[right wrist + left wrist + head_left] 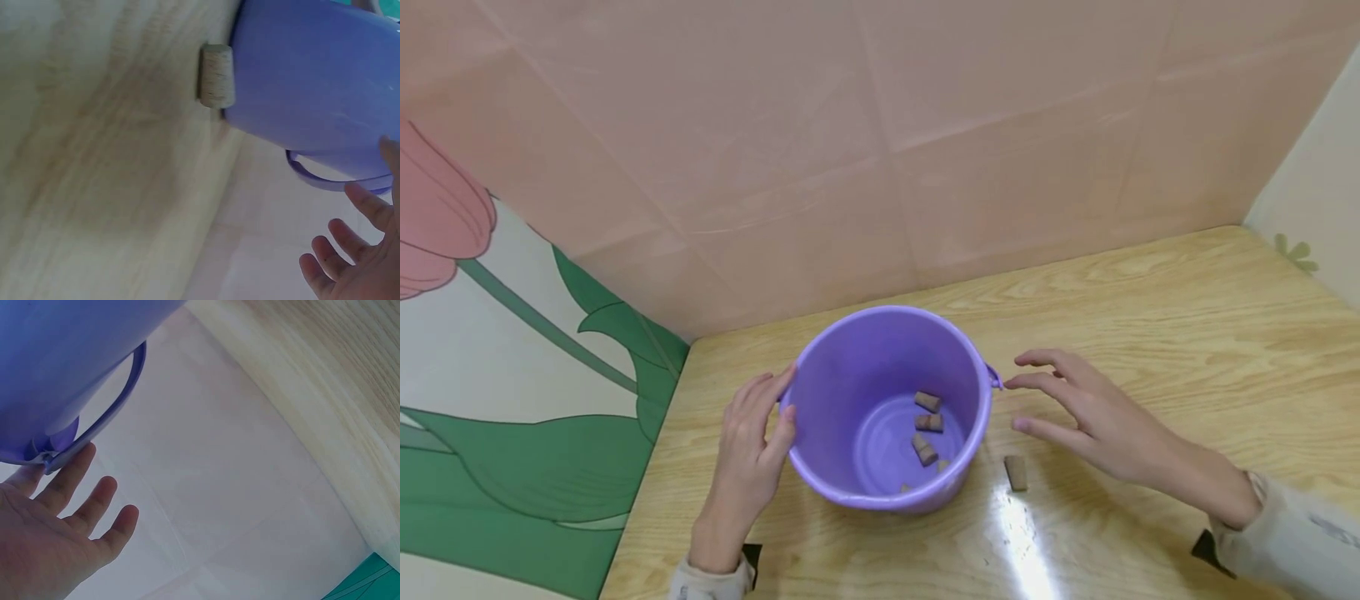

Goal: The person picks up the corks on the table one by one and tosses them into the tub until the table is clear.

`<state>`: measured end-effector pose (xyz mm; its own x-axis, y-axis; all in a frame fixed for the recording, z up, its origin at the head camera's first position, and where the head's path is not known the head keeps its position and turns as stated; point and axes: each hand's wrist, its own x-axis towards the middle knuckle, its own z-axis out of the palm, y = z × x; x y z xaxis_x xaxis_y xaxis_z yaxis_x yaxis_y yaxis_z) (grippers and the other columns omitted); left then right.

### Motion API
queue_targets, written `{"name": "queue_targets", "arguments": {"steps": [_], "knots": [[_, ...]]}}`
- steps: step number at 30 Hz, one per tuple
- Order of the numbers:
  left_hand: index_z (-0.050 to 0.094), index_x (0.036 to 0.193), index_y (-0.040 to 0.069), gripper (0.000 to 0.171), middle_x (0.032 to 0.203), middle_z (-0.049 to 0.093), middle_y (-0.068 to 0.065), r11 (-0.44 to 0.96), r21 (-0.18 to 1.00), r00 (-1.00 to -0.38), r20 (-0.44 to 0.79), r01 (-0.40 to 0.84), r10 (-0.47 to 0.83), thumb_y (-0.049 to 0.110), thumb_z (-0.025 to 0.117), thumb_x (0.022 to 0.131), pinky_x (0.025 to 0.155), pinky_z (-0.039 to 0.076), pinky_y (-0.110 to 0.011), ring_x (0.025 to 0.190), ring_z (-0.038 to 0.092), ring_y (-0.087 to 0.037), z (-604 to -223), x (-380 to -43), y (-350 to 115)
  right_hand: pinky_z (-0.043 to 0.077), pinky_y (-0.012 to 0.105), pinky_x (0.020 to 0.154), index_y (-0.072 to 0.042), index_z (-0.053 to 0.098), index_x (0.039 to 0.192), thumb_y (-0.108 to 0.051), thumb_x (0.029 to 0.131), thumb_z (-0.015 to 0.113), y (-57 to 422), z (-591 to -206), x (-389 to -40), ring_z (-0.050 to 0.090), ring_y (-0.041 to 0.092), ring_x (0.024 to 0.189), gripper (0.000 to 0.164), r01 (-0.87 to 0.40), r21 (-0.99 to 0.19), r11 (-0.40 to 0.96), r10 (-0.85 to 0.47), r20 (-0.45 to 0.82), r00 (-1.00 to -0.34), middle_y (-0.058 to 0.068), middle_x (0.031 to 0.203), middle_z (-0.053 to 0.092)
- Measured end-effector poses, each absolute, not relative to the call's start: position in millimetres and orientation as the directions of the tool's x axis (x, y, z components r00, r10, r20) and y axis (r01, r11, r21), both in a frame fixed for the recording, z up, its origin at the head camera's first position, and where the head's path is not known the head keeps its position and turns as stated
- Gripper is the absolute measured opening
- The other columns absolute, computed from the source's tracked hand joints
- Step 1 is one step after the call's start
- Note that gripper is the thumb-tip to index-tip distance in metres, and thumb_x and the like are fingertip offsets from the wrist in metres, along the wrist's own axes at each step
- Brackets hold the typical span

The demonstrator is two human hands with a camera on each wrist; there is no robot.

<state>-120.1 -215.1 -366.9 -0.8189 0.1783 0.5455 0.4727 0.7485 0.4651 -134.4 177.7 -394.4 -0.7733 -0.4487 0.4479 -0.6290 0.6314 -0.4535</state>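
A purple bucket [883,502] stands on the wooden table. Several corks, including one cork [928,402], lie scattered on its floor. Another cork [1016,472] sits on the table just outside, to the bucket's right; the right wrist view also shows this cork [217,76]. My left hand [748,442] rests against the bucket's left rim, its thumb and index finger at the edge. In the left wrist view its other fingers are spread, near the handle [125,394]. With fingers apart and holding nothing, my right hand [1090,417] hovers by the handle joint [994,377] on the right; contact there is unclear.
The wooden tabletop [1150,333] extends to the right. A pinkish sheet [880,167] rises along the table's back edge. At the left is a panel with a printed tulip [437,208], and a pale wall [1315,183] stands at the right.
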Motion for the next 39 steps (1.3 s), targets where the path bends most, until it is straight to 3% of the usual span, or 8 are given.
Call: {"name": "queue_targets", "arguments": {"steps": [12,19,25,39], "knots": [[0.057,0.139,0.010,0.045,0.133,0.065,-0.014,0.750,0.463,-0.816,0.551,0.472,0.174,0.015,0.052,0.095,0.107,0.031,-0.063,0.129,0.050,-0.040,-369.5,-120.2,-217.5,0.053,0.051,0.089,-0.021,0.069,0.112,-0.032,0.079,0.081,171.7,-420.3,-132.0,0.059,0.027,0.114,0.037,-0.701,-0.347,0.623,-0.522,0.483,-0.703,0.006,0.124,0.062],[0.057,0.139,0.010,0.045,0.132,0.065,-0.013,0.752,0.458,-0.814,0.555,0.473,0.174,0.015,0.052,0.094,0.107,0.032,-0.063,0.129,0.050,-0.038,-369.8,-119.6,-217.6,0.052,0.051,0.090,-0.022,0.069,0.112,-0.035,0.081,0.079,173.1,-430.2,-129.6,0.060,0.025,0.113,0.034,-0.694,-0.346,0.632,-0.538,0.448,-0.714,0.003,0.122,0.063],[0.058,0.139,0.010,0.046,0.131,0.066,-0.013,0.752,0.456,-0.811,0.558,0.476,0.175,0.014,0.052,0.094,0.106,0.032,-0.063,0.129,0.051,-0.039,-368.6,-119.9,-216.4,0.051,0.052,0.091,-0.021,0.070,0.107,-0.038,0.077,0.081,174.0,-438.6,-128.6,0.060,0.024,0.112,0.036,-0.704,-0.316,0.636,-0.565,0.431,-0.704,0.001,0.119,0.065],[0.058,0.139,0.011,0.046,0.132,0.065,-0.014,0.743,0.465,-0.810,0.559,0.482,0.175,0.014,0.053,0.094,0.107,0.031,-0.063,0.129,0.051,-0.041,-368.8,-120.6,-216.4,0.049,0.055,0.093,-0.025,0.074,0.103,-0.054,0.071,0.080,173.8,-446.2,-125.1,0.059,0.024,0.112,0.043,-0.661,-0.323,0.677,-0.583,0.312,-0.750,-0.003,0.119,0.065]]}}
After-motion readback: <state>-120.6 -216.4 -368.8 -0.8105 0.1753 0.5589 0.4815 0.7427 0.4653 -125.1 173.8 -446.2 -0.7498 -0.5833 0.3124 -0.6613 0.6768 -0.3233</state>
